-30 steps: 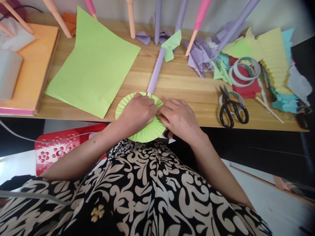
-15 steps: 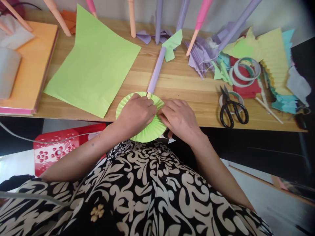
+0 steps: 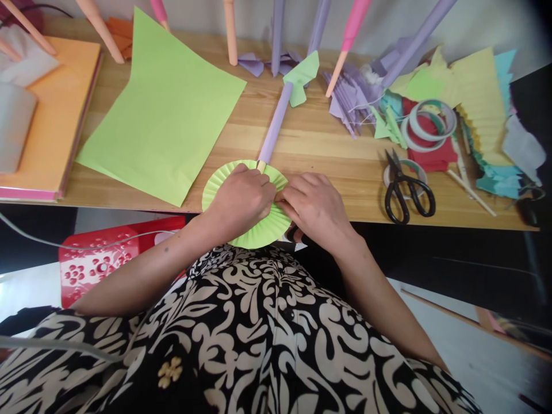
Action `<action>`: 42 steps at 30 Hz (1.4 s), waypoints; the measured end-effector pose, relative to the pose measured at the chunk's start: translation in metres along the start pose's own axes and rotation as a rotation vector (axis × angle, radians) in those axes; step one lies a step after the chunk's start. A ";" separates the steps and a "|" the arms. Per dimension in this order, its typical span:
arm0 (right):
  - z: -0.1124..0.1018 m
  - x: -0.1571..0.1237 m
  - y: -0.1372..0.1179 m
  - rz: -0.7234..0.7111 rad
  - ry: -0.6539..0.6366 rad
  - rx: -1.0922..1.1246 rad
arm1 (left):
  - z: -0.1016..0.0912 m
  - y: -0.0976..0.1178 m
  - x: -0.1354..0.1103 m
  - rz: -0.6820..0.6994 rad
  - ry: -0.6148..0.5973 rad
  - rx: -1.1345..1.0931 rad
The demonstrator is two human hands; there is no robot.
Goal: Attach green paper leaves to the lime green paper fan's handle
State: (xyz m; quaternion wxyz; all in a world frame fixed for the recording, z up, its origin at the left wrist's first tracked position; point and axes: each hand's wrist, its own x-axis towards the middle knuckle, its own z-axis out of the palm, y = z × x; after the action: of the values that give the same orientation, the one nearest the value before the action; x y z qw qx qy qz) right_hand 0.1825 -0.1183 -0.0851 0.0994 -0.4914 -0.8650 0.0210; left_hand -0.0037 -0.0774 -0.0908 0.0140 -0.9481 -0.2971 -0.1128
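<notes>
A round, pleated lime-green paper fan [image 3: 259,234] lies at the table's front edge, partly overhanging it. My left hand [image 3: 245,195] rests over its middle with the fingers curled down onto the pleats. At the fan's right side, my right hand [image 3: 315,208] is closed, its fingertips pressed against the paper close to my left fingers. What the fingertips pinch underneath is hidden. From the fan's far rim a lilac paper-wrapped stick [image 3: 275,126] points away from me, with a pale green paper leaf [image 3: 302,76] at its far end.
Left of the fan lies a large green paper sheet [image 3: 164,115], beside an orange paper stack [image 3: 77,86]. Black-handled scissors [image 3: 405,190] rest on a tape roll to the right. Tape rolls [image 3: 431,123] and paper scraps [image 3: 478,103] lie behind. Wrapped sticks [image 3: 230,31] lean along the wall.
Both hands stay on the fan in nearly the same pose. The fingers shift only very slightly, and nothing else on the table has moved.
</notes>
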 end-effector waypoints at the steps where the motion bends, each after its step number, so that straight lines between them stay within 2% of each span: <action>1: 0.000 0.001 0.000 0.007 -0.005 0.010 | 0.000 0.000 0.000 -0.001 0.004 0.003; 7: 0.000 -0.001 0.004 0.010 -0.017 0.039 | -0.001 0.000 0.000 0.008 -0.006 -0.004; 15: -0.008 -0.025 0.030 0.078 0.015 0.033 | -0.009 -0.015 -0.006 0.097 -0.031 -0.014; 20: -0.010 -0.016 0.019 0.044 0.015 0.061 | -0.017 -0.027 -0.013 0.070 -0.016 -0.172; 24: -0.006 -0.002 0.006 -0.016 -0.015 0.026 | -0.019 -0.031 -0.021 0.023 0.028 -0.177; 34: -0.006 0.008 -0.003 -0.042 -0.075 -0.072 | -0.007 -0.021 -0.020 0.042 0.051 -0.141; 42: -0.003 0.006 -0.002 -0.034 -0.036 -0.079 | -0.005 -0.014 -0.016 0.036 0.053 -0.121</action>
State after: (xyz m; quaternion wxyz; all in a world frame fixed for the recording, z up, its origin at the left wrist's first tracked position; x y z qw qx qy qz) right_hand 0.1787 -0.1148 -0.0809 0.0648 -0.4798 -0.8750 -0.0062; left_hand -0.0253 -0.0750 -0.0895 -0.0335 -0.9491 -0.2719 -0.1553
